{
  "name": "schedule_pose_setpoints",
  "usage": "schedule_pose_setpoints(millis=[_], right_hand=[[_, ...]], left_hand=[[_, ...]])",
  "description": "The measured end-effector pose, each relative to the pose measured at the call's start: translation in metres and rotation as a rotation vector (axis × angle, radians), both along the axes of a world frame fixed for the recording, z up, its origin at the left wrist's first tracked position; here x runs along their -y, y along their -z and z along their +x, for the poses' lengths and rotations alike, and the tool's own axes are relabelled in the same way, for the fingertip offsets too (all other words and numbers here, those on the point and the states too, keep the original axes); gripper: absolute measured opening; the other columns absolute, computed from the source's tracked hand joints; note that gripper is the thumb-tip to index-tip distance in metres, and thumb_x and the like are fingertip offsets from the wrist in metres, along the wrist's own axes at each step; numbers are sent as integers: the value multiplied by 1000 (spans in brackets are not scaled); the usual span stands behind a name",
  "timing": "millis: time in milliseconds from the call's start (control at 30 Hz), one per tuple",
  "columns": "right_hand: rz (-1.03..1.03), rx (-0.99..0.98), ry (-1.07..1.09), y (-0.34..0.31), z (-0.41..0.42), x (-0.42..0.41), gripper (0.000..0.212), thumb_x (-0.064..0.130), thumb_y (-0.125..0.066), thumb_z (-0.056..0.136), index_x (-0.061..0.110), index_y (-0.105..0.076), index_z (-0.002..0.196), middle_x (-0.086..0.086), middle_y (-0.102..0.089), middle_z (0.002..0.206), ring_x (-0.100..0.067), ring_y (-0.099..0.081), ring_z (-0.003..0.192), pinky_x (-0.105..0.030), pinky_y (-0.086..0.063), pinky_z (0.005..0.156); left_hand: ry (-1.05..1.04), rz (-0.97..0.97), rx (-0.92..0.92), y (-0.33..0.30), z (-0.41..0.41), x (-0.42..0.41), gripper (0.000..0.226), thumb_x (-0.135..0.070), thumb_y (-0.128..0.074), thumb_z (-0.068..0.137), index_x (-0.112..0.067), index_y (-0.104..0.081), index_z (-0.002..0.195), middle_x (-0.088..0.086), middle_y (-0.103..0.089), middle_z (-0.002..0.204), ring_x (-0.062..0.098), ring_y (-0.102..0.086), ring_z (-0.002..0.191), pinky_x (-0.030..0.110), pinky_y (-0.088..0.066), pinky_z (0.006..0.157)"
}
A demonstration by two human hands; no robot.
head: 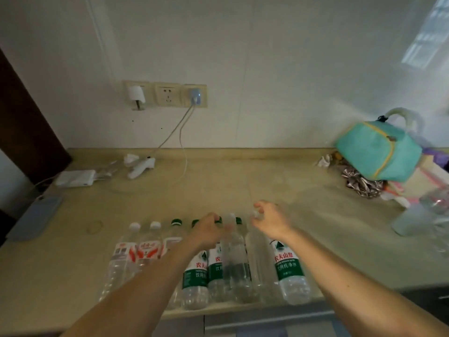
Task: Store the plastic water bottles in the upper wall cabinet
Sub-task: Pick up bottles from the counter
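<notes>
- Tabletop point(243, 181): beige, worn, set against a pale wall; a faint ring mark shows at about 8 o'clock.
- Plastic water bottles point(195, 276): a row standing upright along the near edge, at 6 o'clock, packed side by side and touching.
- Red-labelled bottles point(145, 249): at the row's 9 o'clock end, with white caps.
- Green-labelled bottles point(289, 266): middle and 3 o'clock end of the row, with dark green caps where the caps show.
- Clear unlabelled bottle point(234, 254): between the two forearms, blurred.
- Left hand point(207, 227): reaches over the middle of the row, fingers curled down onto a green cap point(218, 220); the grip seems closed on that bottle's top, though blur hides the fingertips.
- Right hand point(272, 218): at the row's 3 o'clock end, thumb and forefinger pinching something small and pale point(255, 213), apparently a bottle's cap; too blurred to tell for sure.
- Wall sockets point(166, 93): a strip of three at 11 o'clock, with plugs in the outer two and cables trailing down.
- White handheld device point(141, 167) and white charger box point(75, 178): at 10 o'clock near the wall.
- Teal bag point(379, 152): at 2 o'clock, lying on a heap of cloth and wrappers.
- Crumpled clear plastic point(435, 210): at 3 o'clock, at the frame's edge.
</notes>
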State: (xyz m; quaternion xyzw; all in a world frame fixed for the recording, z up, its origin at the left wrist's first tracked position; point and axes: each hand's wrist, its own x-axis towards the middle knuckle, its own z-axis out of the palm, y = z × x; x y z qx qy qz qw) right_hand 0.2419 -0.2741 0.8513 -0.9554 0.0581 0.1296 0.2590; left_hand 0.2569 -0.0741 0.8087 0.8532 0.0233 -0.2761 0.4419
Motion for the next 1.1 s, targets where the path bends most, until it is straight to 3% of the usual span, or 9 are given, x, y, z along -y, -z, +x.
schedule_pose_setpoints(millis=[200,333,400,467,633,800,900,1000,1100], right_hand=[[-210,-50,-138,44,30,15,71,63,-58,93,26,-42,151,-5,-60,143,-28,-40,145,-66,4,120],[-248,-62,-161,54,44,13,70,70,-52,92,25,-50,145,-4,-63,139,-29,-42,144,-66,14,116],[-250,-72,-148,54,48,12,61,69,-53,92,23,-61,130,-1,-71,124,-26,-53,134,-65,11,118],[-210,-93,-132,50,52,11,48,64,-53,95,21,-68,110,2,-73,104,-23,-62,121,-65,4,121],[-104,-24,-130,25,61,9,33,52,-55,97,22,-68,94,6,-68,74,-20,-64,102,-57,-16,121],[-24,203,-117,-27,80,8,36,55,-57,96,25,-73,108,3,-74,107,-23,-63,115,-46,-36,111],[25,312,-121,-51,93,6,54,56,-63,93,23,-64,135,2,-66,135,-27,-55,131,-46,-37,113],[87,397,-120,-59,99,-2,55,46,-74,88,21,-62,136,-1,-67,133,-28,-55,128,-44,-41,110],[208,370,-119,-49,103,-11,54,31,-80,86,18,-61,136,-4,-65,133,-26,-57,125,-39,-44,107]], left_hand=[[-138,30,57,8,4,30,71,-57,-74,83,-17,-49,135,-9,-55,108,4,-53,86,18,-38,58],[-187,79,16,9,9,43,57,-47,-74,88,-12,-54,129,4,-62,120,19,-62,105,35,-56,88],[-180,52,-8,10,12,43,42,-44,-71,91,-9,-64,114,6,-69,108,18,-67,95,33,-59,84],[-184,19,3,8,14,38,33,-42,-66,94,-11,-70,104,6,-73,95,12,-68,80,23,-57,64],[-254,-113,48,-9,22,20,29,-33,-68,94,-6,-75,99,13,-77,93,21,-71,82,35,-56,78],[-302,-195,186,-42,47,4,33,-34,-75,91,-16,-71,117,3,-74,110,21,-70,100,43,-57,94],[-301,-161,353,-64,67,-5,29,-33,-76,90,-22,-69,116,-4,-72,111,13,-67,99,30,-54,81],[-309,-129,493,-78,80,-11,33,-31,-77,90,-26,-65,120,-14,-68,107,2,-63,95,19,-46,71],[-306,-141,560,-78,86,-11,42,-23,-79,88,-25,-61,126,-13,-67,110,5,-65,100,23,-53,82]])
